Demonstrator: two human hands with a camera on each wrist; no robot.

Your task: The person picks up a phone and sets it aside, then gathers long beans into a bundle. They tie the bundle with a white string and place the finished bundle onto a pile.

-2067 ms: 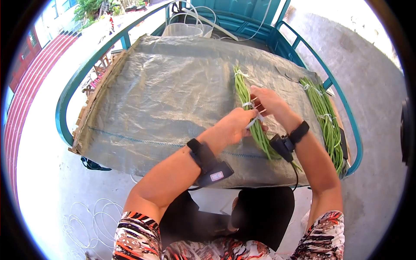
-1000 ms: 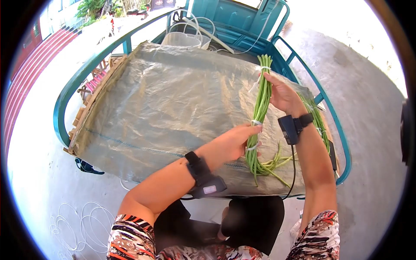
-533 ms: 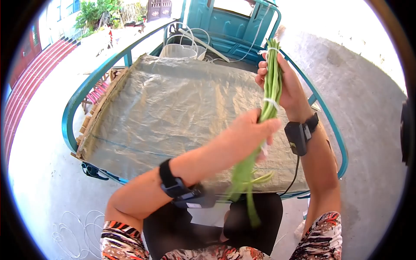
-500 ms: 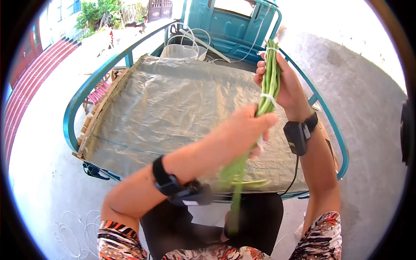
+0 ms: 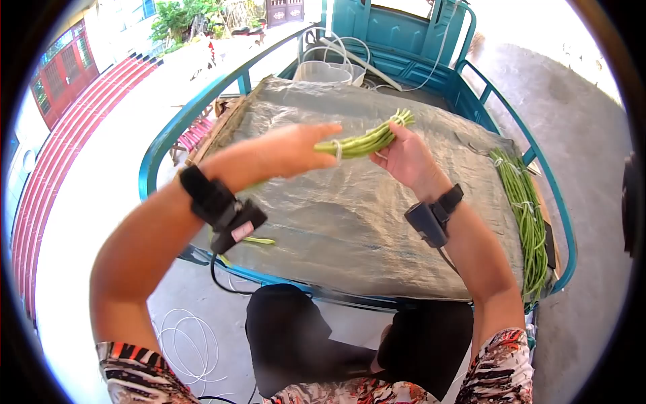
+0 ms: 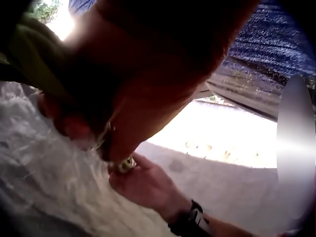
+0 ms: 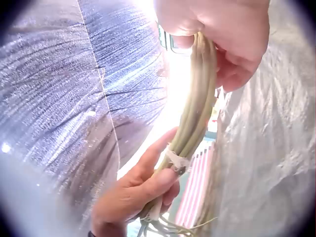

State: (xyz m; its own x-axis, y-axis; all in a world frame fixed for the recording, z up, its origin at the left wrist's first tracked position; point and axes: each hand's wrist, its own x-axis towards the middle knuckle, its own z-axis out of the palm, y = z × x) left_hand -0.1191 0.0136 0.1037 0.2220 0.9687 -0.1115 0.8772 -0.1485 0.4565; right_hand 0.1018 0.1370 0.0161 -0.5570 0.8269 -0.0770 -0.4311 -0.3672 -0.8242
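My two hands hold a bundle of long green beans (image 5: 367, 143) above the cart bed, tied with white strips. My right hand (image 5: 412, 161) grips the end with the bunched tips, thumb on top. My left hand (image 5: 286, 149) holds it farther left; in the right wrist view its thumb and fingers close round the beans (image 7: 195, 108) beside a white tie (image 7: 177, 160). The left forearm covers most of the trailing part, and pale bean ends (image 5: 259, 240) show below the wrist. In the left wrist view my left hand is dark and close, with the right hand (image 6: 145, 185) beyond it.
A second tied bundle of long beans (image 5: 525, 219) lies along the right edge of the plastic sheet (image 5: 377, 222). Teal rails (image 5: 195, 108) flank the cart bed. Clear plastic tubs (image 5: 323, 71) and white tubing stand at the back. Coiled white cord (image 5: 185, 343) lies on the ground.
The bundle was lifted off the sheet, held upright, and now lies nearly level, swung left. My left hand has moved left and up; my right hand has come lower. The view has turned slightly.
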